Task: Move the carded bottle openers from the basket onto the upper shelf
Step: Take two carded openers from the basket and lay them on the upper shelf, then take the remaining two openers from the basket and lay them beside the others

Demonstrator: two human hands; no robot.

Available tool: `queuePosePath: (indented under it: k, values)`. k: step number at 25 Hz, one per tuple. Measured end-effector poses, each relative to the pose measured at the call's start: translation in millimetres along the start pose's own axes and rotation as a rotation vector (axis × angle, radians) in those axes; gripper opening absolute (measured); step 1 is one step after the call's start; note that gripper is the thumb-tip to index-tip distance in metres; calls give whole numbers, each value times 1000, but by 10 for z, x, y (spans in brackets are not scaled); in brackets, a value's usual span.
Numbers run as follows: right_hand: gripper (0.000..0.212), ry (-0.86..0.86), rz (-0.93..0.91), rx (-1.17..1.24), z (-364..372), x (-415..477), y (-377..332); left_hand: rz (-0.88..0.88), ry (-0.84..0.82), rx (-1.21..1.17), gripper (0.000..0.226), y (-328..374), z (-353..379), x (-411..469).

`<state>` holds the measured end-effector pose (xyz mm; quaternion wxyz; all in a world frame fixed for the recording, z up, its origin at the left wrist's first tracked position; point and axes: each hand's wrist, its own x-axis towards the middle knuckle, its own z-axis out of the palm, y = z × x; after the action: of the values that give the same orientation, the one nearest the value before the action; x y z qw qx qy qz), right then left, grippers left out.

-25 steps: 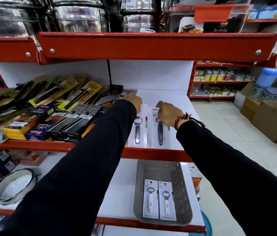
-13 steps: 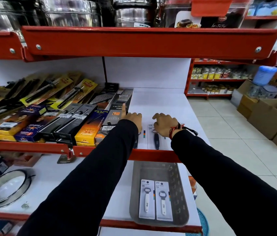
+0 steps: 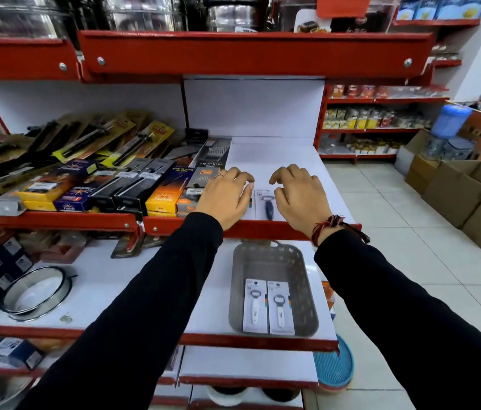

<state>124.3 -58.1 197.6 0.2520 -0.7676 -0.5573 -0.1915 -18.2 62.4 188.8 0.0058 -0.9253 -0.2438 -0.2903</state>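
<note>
While both hands hover palm-down over upper shelf [image 3: 274, 155], fingers spread, gripping nothing — left hand [image 3: 227, 196] covers one carded opener, right hand [image 3: 299, 196] sits beside dark-handled opener [image 3: 268, 206] lying flat near shelf's front edge. Two white-handled openers [image 3: 268, 307] lie side by side in grey basket [image 3: 304, 279] on shelf below.

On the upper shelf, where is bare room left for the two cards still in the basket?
The white upper shelf is bare behind both hands, between the grater boxes and its right edge. The front strip is taken: the dark-handled carded opener lies between the left hand and right hand. Left of there, boxed goods crowd it.
</note>
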Motion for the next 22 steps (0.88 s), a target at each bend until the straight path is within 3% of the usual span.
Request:
queuePosePath:
  k: [3, 9, 17, 22]
  values:
    - [28, 5, -27, 12, -82, -456, -149, 65, 32, 20, 35, 174, -100, -380]
    - [24, -209, 24, -9, 395, -1286, -62, 72, -89, -10, 33, 431, 359, -1091]
    - [31, -566, 190, 38, 1298, -1512, 420, -165, -650, -37, 40, 350, 1416, -1244]
    - [42, -706, 211, -76, 1948, -1412, 727, -236, -843, 26, 41, 113, 2084, -1043]
